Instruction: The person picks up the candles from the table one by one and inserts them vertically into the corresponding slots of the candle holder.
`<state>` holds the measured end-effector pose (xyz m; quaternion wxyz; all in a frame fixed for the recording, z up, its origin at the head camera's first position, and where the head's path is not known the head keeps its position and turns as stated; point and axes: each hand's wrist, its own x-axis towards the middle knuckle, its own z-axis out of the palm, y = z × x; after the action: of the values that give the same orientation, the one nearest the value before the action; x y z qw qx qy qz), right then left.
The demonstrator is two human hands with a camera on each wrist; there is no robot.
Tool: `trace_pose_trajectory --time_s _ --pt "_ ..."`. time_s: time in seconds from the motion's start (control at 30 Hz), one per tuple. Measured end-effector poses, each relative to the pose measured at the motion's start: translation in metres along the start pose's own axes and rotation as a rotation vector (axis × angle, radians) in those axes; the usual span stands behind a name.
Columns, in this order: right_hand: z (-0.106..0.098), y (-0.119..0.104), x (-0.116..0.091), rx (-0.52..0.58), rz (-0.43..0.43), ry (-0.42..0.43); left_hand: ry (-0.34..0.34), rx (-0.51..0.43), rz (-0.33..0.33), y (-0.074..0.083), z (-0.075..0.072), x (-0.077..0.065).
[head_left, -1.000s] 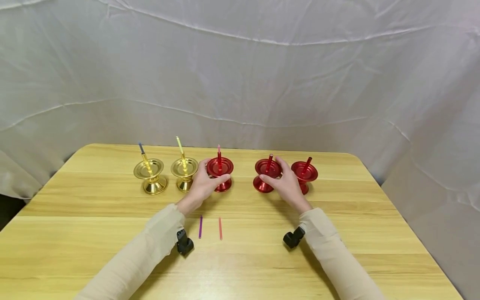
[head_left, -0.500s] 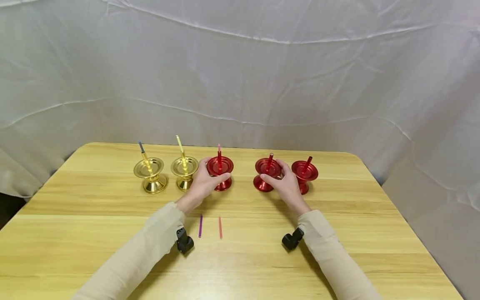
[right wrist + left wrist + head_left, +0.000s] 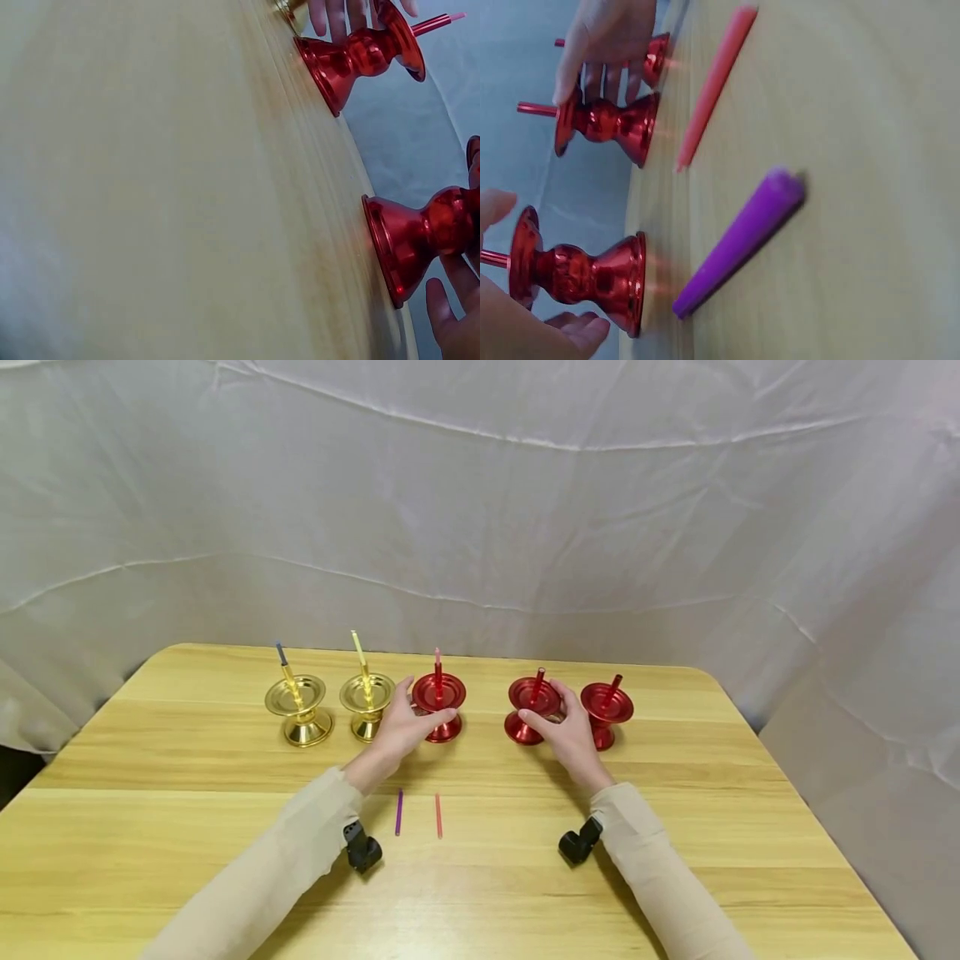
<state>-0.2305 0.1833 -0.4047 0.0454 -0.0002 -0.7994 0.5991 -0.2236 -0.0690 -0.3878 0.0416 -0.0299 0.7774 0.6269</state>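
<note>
In the head view my left hand (image 3: 397,727) curves round a red metal candle holder (image 3: 444,729), thumb in front and fingers at its left side. A pink candle (image 3: 438,656) stands in that holder's tube. To its right, my right hand (image 3: 573,739) holds a second red candle holder (image 3: 522,729), whose tube shows no candle. The thumb lies at the plate's front rim, the fingers behind. Both holders stand upright on the table. A purple candle (image 3: 399,812) and a coral candle (image 3: 438,816) lie nearer me, seen closely in the left wrist view.
Two gold candle holders stand at left, one with a blue candle (image 3: 281,653), one with a yellow candle (image 3: 358,647). Just right of my right hand is a third red candle holder (image 3: 607,706). A pale cloth (image 3: 480,527) hangs behind the wooden table (image 3: 480,893).
Hardly anything differs. Both hands stay at the same two red holders, and the whole scene shifts only slightly with the head camera.
</note>
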Motion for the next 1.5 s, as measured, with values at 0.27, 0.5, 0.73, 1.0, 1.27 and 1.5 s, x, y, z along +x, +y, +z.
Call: trace_pose_trajectory --time_s 0.27,0.5,0.73,1.0,1.27,1.5 --pt "0.001 0.001 0.0 0.016 0.006 0.004 -0.117 -0.021 -0.041 -0.002 -0.012 -0.026" --pt "0.001 -0.003 -0.001 0.0 0.024 -0.003 -0.193 0.079 -0.054 -0.004 -0.024 -0.054" --pt "0.001 -0.004 0.0 -0.009 0.021 -0.005 -0.174 0.27 -0.02 -0.01 -0.037 -0.078" --pt "0.0 -0.003 0.0 -0.026 0.028 0.001 -0.174 0.456 0.036 -0.011 -0.046 -0.091" --pt "0.001 -0.004 0.0 -0.02 0.033 -0.001 -0.179 0.47 -0.001 -0.017 -0.047 -0.094" --pt "0.0 -0.003 0.0 -0.017 0.031 0.008 -0.18 0.548 0.018 -0.018 -0.04 -0.091"
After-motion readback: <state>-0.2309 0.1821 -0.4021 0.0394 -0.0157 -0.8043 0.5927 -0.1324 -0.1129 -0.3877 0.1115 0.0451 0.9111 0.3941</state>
